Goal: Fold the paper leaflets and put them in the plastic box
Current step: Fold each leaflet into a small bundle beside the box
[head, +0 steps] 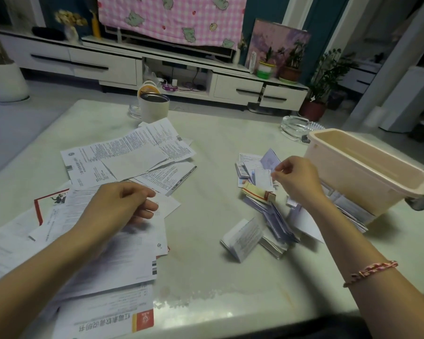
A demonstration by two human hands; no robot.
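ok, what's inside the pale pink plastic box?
Only the bare inner walls of the pale pink plastic box show, nothing on them. Its near wall hides the floor, so anything lying flat there cannot be seen. The folded paper leaflets lie outside it.

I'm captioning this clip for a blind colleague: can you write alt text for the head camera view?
The right hand pinches a small folded leaflet over a heap of folded leaflets beside a pink plastic box on a pale table. The left hand grips an unfolded sheet among flat leaflets spread on the left.
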